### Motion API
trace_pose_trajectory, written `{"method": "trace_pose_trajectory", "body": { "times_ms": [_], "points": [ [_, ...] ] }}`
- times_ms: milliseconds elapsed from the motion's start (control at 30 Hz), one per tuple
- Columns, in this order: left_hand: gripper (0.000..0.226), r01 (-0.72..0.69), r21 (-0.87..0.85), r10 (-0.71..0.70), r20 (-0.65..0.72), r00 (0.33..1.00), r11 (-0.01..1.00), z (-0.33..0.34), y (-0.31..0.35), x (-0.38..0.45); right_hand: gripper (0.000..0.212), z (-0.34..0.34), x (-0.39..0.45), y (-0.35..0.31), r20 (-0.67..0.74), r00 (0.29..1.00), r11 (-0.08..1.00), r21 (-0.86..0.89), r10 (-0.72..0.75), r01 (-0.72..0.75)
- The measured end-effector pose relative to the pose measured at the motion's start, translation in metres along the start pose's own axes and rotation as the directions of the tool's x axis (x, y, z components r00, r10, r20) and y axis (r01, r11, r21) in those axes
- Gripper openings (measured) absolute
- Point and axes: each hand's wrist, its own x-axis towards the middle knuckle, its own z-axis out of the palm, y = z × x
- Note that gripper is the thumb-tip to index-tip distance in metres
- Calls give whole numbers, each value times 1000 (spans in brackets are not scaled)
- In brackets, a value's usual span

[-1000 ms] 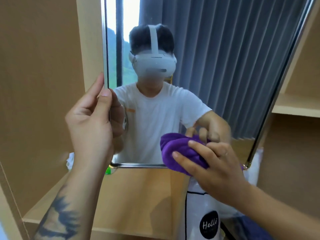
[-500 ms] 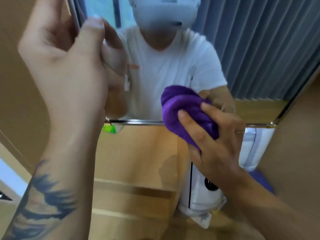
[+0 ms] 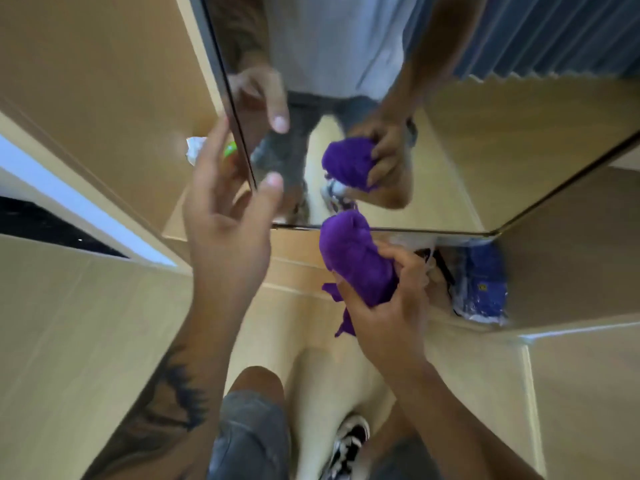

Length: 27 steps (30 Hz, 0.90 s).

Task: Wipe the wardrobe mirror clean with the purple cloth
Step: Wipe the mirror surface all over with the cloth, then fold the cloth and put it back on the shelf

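Observation:
The wardrobe mirror (image 3: 467, 140) fills the upper half of the head view, its bottom edge running across the middle. My left hand (image 3: 225, 216) grips the mirror's left edge near the lower corner, thumb on the glass and fingers behind the edge. My right hand (image 3: 388, 306) holds the bunched purple cloth (image 3: 356, 258) just at and below the mirror's bottom edge. The cloth's top touches the bottom edge. The glass reflects both hands and the cloth.
Light wooden wardrobe panels surround the mirror on the left and right. A blue-and-white plastic bag (image 3: 485, 289) lies on the wardrobe floor to the right of the cloth. A white and green item (image 3: 207, 150) sits behind the mirror's left edge. My legs and shoe are below.
The view has tilted down sharply. My right hand with the cloth has slid down to the mirror's bottom edge. My left hand has moved down the left edge toward the lower corner.

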Motion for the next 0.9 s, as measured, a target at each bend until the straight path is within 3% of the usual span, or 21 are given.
{"method": "trace_pose_trajectory", "body": {
  "times_ms": [67, 133, 233, 300, 367, 467, 633, 800, 900],
  "points": [
    [74, 148, 123, -152, 18, 988, 981, 2, 31, -16, 49, -15, -7, -33, 10, 999, 999, 13, 47, -47],
    [76, 373, 208, -387, 31, 921, 904, -2, 60, -32, 49, -32, -15, -72, 29, 990, 990, 25, 141, -141],
    [52, 654, 204, -684, 157, 713, 729, -6, 109, -56, 48, -59, -24, -129, 65, 953, 952, 54, 297, -301],
    [42, 763, 141, -758, 320, 568, 631, -8, 144, -71, 45, -77, -30, -164, 84, 939, 942, 26, 333, -336],
    [43, 815, 91, -764, 421, 489, 572, -13, 176, -79, 39, -93, -35, -192, 158, 927, 940, -48, 340, -337],
    [38, 803, 95, -739, 465, 487, 588, -23, 211, -82, 35, -114, -40, -225, 255, 907, 942, -132, 334, -309],
    [26, 737, 152, -709, 453, 540, 658, -34, 245, -73, 37, -137, -41, -261, 296, 894, 941, -138, 336, -308],
    [21, 718, 109, -695, 389, 605, 687, -36, 268, -74, 13, -151, -40, -289, 312, 876, 926, -44, 369, -375],
    [23, 707, 100, -683, 383, 622, 700, -32, 275, -77, 24, -161, -40, -294, 324, 875, 931, -67, 360, -359]
  ]
}}
